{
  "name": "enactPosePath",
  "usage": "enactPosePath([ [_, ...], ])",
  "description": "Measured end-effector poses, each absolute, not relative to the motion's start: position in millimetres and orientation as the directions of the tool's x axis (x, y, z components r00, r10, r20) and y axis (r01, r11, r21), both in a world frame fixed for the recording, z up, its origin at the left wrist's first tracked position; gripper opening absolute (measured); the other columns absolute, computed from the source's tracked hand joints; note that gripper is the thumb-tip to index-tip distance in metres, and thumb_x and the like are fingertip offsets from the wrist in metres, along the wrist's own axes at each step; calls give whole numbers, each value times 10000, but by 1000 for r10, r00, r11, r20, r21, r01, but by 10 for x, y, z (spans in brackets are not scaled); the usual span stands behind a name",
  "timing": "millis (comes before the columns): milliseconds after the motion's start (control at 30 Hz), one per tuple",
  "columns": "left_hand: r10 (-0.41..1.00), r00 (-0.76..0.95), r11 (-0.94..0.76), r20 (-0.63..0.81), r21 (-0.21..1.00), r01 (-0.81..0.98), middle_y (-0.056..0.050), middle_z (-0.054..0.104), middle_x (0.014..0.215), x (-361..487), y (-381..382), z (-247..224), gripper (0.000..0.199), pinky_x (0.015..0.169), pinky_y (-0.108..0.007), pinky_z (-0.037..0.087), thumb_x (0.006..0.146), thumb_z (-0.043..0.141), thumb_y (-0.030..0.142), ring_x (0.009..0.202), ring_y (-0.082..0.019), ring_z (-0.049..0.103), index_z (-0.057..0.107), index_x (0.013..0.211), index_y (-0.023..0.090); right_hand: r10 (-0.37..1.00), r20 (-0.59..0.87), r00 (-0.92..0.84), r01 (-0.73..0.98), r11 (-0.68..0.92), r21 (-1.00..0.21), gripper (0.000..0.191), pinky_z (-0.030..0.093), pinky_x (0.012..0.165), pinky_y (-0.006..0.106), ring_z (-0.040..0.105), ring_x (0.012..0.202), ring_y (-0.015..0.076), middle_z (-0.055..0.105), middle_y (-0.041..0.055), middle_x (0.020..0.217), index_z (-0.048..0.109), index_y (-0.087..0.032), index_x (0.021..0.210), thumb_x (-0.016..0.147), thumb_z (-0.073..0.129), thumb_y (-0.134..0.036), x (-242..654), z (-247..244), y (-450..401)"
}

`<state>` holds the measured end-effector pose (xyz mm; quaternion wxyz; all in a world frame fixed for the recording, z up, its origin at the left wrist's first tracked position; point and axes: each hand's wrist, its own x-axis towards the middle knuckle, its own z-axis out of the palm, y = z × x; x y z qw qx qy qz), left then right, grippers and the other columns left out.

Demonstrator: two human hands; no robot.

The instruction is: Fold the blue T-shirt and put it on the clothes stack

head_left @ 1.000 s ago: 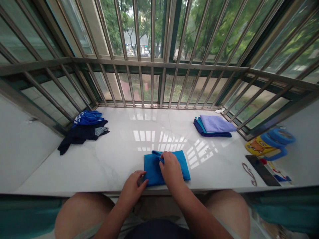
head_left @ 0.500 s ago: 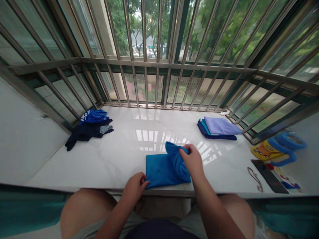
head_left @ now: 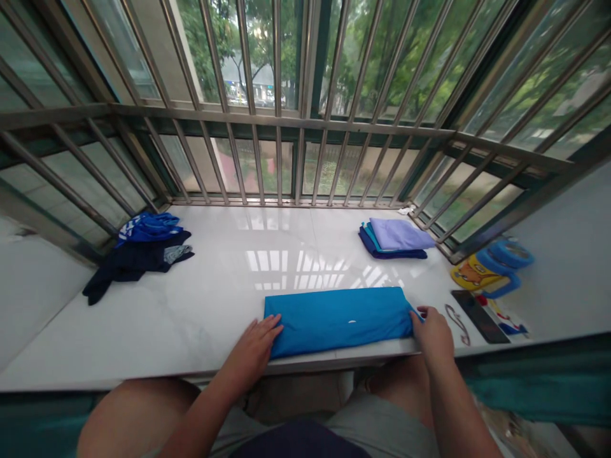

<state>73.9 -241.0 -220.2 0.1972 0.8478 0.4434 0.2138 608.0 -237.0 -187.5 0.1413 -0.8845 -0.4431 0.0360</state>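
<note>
A bright blue garment [head_left: 329, 318], folded into a long flat strip with a small white mark on it, lies along the near edge of the white ledge. My left hand [head_left: 260, 337] rests on its left end with fingers stretched out. At the opposite end, my right hand [head_left: 432, 327] pinches the narrowed right corner between thumb and fingers. Whether the garment is a shirt or something else cannot be made out.
Folded clothes [head_left: 398, 235], lilac on top, are stacked at the back right. Crumpled dark and blue clothes [head_left: 143, 245] lie far left. Near the right wall are a yellow and blue cup [head_left: 491, 267], a dark phone-like slab [head_left: 480, 316] and a thin looped cord [head_left: 457, 324]. Metal bars line the window.
My right hand has moved right, drawing the bunched part of the blue garment out flat into a longer strip. My left hand now lies flatter on the left end. The view has turned slightly right.
</note>
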Motion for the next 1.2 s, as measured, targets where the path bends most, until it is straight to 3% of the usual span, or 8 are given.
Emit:
enactPosePath([
  [300,888,444,-447,118,452,772,-64,621,1582,135,-2137,-2147,439,1280,-581,351,1037,500,282,1461,-255,586,685,1431,344,890,151,431,894,-399,-204,331,474,939,402,659,1051,320,705,206,1123,702,-124,1191,1075,436,-282,5285,-1877,-2146],
  [467,927,348,-365,139,549,752,-131,711,1451,-315,-2131,-2045,305,1173,-505,496,931,681,514,1345,-323,654,801,1044,258,973,103,205,941,-168,-294,230,468,1030,398,644,1154,312,706,152,1209,698,-194,1166,1020,582,-327,5211,-1841,-2134],
  [600,952,288,-288,105,629,722,-122,780,1255,-340,-2224,-1978,283,1053,-467,544,863,748,535,1196,-332,698,740,798,260,993,24,112,898,-91,-430,233,501,999,375,682,1083,289,739,104,1135,704,-219,1116,927,680,-354,5450,-1841,-2208],
  [733,958,287,-226,18,666,711,-85,787,940,-278,-2346,-1952,294,883,-411,561,842,760,562,938,-303,711,738,801,271,996,-9,89,877,-82,-474,201,522,978,386,677,1040,285,728,98,1086,710,-231,1040,875,686,-341,5626,-1796,-2278],
  [867,956,295,-207,-15,678,705,-82,802,1016,-319,-2480,-1960,313,891,-411,574,839,775,504,960,-307,727,808,1089,319,998,68,-7,888,37,-458,73,485,1064,436,644,1131,305,731,110,1144,683,-253,877,822,636,-241,5663,-1696,-2375],
  [933,933,360,-278,14,666,693,-79,808,1022,-372,-2533,-1973,268,901,-405,573,875,758,452,967,-300,732,819,1110,338,995,79,-58,860,90,-503,83,482,1073,439,648,1154,304,751,101,1148,675,-262,835,845,593,-255,5681,-1661,-2445],
  [1067,877,478,-397,60,651,647,-70,803,963,-471,-2586,-1976,113,876,-366,570,925,714,353,944,-269,729,819,907,313,1000,-18,-16,791,1,-611,215,538,945,399,694,988,283,778,76,1053,749,-268,957,856,598,-384,5768,-1636,-2581],
  [1200,897,440,-332,41,719,610,-67,801,989,-471,-2567,-1891,134,894,-354,595,926,716,397,977,-269,736,820,943,314,980,-197,-21,701,-125,-702,395,548,820,364,697,875,264,797,74,1119,815,-258,1077,821,659,-515,5878,-1581,-2605],
])
